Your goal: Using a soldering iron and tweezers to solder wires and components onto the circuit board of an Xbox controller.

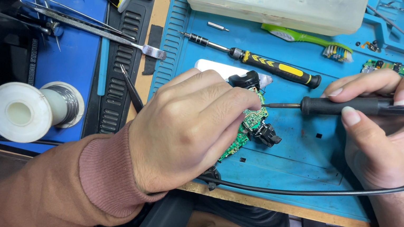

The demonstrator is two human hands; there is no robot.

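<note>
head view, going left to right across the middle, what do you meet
solder spool → tweezers → left hand → green circuit board → soldering iron in the right hand

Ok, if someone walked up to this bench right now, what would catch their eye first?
Most likely the two hands at the centre: the left hand grips a green circuit board on the blue work mat, while the right hand holds a black soldering iron with its tip at the board's edge. Next, the white spool of solder wire at the far left, and the black-and-yellow screwdriver lying just above the board.
</note>
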